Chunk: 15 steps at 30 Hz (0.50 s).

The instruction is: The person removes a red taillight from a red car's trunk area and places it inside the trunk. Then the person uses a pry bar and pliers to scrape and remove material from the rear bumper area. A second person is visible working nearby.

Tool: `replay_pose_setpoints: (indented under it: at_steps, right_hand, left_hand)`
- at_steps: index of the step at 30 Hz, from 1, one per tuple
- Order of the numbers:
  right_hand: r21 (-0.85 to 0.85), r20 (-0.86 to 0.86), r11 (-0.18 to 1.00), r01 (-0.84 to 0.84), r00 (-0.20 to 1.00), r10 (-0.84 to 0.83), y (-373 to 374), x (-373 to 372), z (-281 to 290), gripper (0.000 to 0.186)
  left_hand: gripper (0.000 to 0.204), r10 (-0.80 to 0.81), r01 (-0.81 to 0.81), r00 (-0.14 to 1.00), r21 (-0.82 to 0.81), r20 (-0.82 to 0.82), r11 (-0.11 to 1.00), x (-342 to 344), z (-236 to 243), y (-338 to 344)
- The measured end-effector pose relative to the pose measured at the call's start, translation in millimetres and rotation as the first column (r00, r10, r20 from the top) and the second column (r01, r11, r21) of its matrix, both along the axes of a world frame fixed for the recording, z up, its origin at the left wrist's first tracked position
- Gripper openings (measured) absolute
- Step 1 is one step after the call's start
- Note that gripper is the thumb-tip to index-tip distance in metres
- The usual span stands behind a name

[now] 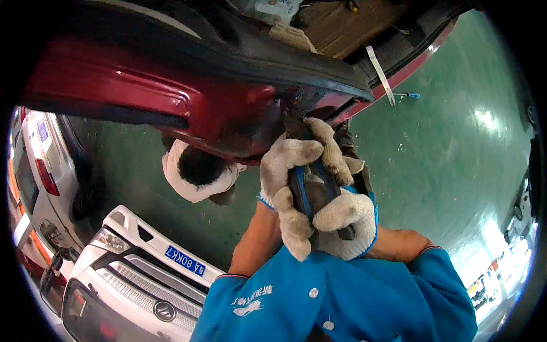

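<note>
A pair of pliers (302, 191) with black and blue handles is held in front of my chest, jaws pointing up at the red car body (216, 108). My left hand (282, 174), in a white knit glove, closes around the left handle. My right hand (347, 219), gloved alike, wraps the right handle, its fingers curling over from the far side. The handles stand a little apart. The dark jaws reach the lower edge of the red panel beside a dark opening; whether they grip anything there, I cannot tell.
Left of my hands a person in a light top (202, 171) crouches under the red car. A white vehicle front (165, 279) and a silver car (48, 171) stand at the left. On the sill rest a pale flat strip (380, 74) and a blue-handled screwdriver (413, 95). Green floor (444, 154) extends right.
</note>
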State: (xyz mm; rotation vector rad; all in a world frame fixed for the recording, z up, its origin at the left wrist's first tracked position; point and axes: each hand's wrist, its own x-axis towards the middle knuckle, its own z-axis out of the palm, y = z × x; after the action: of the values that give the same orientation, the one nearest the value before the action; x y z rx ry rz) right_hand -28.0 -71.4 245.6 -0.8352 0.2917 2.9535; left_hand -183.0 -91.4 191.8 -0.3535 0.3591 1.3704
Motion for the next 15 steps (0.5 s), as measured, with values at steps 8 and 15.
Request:
replay_pose_setpoints:
  at_steps: [8,15]
  right_hand:
    - [0.246,0.086,0.847,-0.472,0.881,0.465,39,4,-23,0.054]
    - [0.429,0.133,0.74,-0.518,0.846,0.516,39,13,-31,0.053]
  left_hand:
    - [0.047,-0.041,0.005,0.949,-0.114,-0.313,0.993,6,10,-8]
    - [0.05,-0.106,0.043,0.82,-0.124,-0.562,0.991,13,0,-19]
